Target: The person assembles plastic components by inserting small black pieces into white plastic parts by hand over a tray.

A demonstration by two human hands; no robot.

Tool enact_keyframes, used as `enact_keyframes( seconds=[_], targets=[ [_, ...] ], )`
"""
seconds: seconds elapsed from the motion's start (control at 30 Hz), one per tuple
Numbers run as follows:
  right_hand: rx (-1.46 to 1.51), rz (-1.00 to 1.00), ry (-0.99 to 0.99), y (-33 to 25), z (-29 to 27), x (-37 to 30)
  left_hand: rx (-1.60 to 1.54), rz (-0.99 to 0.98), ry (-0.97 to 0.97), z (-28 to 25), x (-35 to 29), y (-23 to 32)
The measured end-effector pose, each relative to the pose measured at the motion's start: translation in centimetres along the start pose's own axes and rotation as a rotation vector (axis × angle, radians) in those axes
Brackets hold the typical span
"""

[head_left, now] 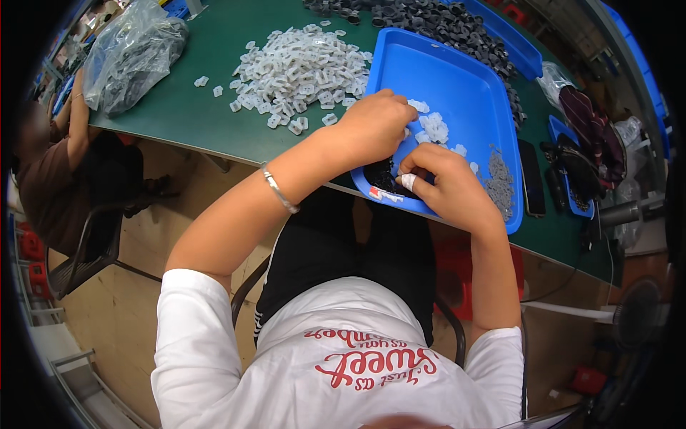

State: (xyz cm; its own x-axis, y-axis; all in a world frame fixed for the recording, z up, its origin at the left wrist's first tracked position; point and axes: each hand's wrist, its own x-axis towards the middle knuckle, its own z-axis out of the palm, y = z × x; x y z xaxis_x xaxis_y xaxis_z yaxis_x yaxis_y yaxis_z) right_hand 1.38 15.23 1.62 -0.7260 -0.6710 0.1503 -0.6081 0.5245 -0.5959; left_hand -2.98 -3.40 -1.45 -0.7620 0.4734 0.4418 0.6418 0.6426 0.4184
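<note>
Both my hands work over a large blue tray (443, 68) at the table's front edge. My left hand (382, 121), a silver bangle on its wrist, is closed at the tray's left side, its fingertips pointing down. Close by on the right, my right hand (446, 179) curls with thumb and fingers pinched; a white wrap covers one digit. Whatever either hand holds is hidden by the fingers. Beyond them lie translucent white plastic pieces (432, 129). Small grey parts (499, 186) are heaped at the tray's right side, and black parts (380, 175) fill its near left corner.
A big pile of white plastic pieces (300, 68) covers the green table (171, 114) left of the tray. Dark parts (443, 32) are heaped behind it. A clear plastic bag (139, 57) lies far left, near a seated person (53, 161). A phone (531, 177) lies right.
</note>
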Motion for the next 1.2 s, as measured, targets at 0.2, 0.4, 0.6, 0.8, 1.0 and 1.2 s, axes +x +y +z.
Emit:
enact_keyframes(
  seconds=[0.2, 0.4, 0.6, 0.8, 1.0, 1.2],
  targets=[
    [0.167, 0.125, 0.032, 0.4, 0.1, -0.5, 0.256, -0.037, -0.032, 1.1, 1.7, -0.8],
    [0.697, 0.307, 0.098, 1.2, -0.1, -0.4, 0.143, -0.01, 0.036, 0.5, 1.7, -0.8],
    [0.707, 0.284, 0.06, 1.7, -0.3, -0.7, -0.558, -0.396, 0.037, -0.7, 1.1, 0.9],
    [0.773, 0.307, 0.108, 1.8, -0.4, -0.7, -1.126, -0.562, 0.011, -1.6, -0.2, 1.5],
    [0.763, 0.279, 0.253, 1.6, -0.4, -0.5, -0.968, -0.573, -0.012, -1.7, -0.8, 2.4],
    [0.729, 0.274, 0.31, 1.5, -0.1, -0.4, -0.982, -0.565, 0.01, -1.6, -0.9, 3.8]
  ],
)
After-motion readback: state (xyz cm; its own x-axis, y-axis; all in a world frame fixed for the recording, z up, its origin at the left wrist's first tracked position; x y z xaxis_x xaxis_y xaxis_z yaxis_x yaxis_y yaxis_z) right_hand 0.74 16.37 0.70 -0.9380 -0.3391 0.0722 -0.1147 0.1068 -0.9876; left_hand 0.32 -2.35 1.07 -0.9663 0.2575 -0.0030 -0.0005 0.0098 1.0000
